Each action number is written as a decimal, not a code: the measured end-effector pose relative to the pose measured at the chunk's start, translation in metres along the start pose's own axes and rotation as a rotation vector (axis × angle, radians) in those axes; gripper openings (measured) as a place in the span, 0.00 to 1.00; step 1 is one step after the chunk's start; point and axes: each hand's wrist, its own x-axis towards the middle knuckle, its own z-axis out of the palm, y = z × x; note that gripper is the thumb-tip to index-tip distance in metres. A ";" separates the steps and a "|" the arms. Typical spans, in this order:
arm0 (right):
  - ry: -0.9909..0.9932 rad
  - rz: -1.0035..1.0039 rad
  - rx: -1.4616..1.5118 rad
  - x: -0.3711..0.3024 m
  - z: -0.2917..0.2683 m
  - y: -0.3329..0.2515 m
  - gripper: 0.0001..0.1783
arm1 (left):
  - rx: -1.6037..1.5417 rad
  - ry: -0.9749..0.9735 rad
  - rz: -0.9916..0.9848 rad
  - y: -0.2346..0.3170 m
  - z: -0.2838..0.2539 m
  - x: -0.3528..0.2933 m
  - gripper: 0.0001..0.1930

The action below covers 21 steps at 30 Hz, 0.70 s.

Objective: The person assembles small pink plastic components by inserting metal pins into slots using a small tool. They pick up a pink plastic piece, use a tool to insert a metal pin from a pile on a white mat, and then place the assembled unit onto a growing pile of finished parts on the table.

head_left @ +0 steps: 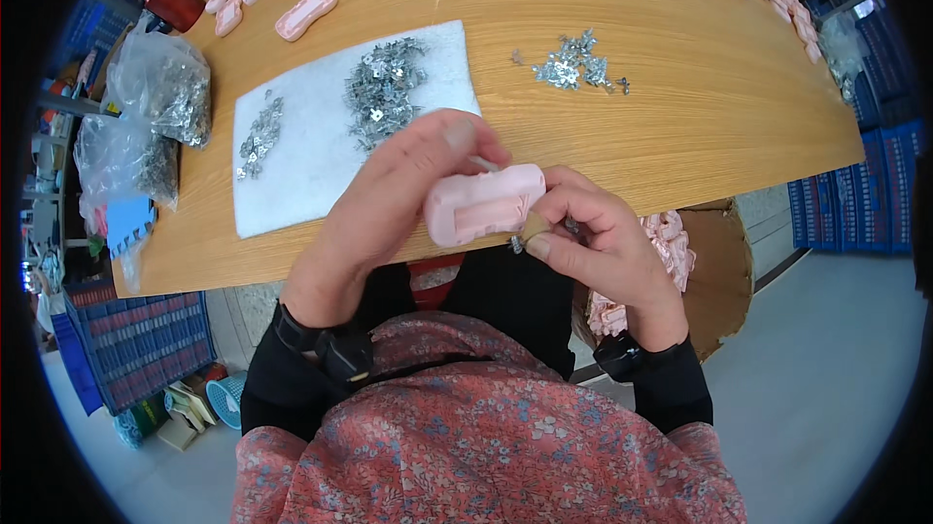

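I have only one view to work with, a wide fisheye worn on the head, the left of a side-by-side pair. It looks steeply down over the chest and lap, so the forearms enter from the lower edge and the left hand (389,203) and right hand (598,242) sit near the middle, close to the lens. Beyond them the table (700,106) fills the upper half, its front edge bowed by the lens. The floor (836,359) shows at lower right and stacked blue crates (146,339) at lower left. The corners are black outside the lens circle. The picture is upright and unmirrored.
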 end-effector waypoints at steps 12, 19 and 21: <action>0.435 -0.043 -0.172 0.009 0.009 0.006 0.06 | -0.376 -0.027 -0.316 -0.008 0.019 -0.005 0.28; 0.457 -0.013 -0.453 0.018 0.022 -0.006 0.05 | -0.366 0.070 -0.262 -0.020 0.029 -0.004 0.23; 0.442 -0.106 -0.605 0.019 0.022 -0.004 0.05 | -0.329 0.129 -0.271 -0.017 0.034 -0.004 0.23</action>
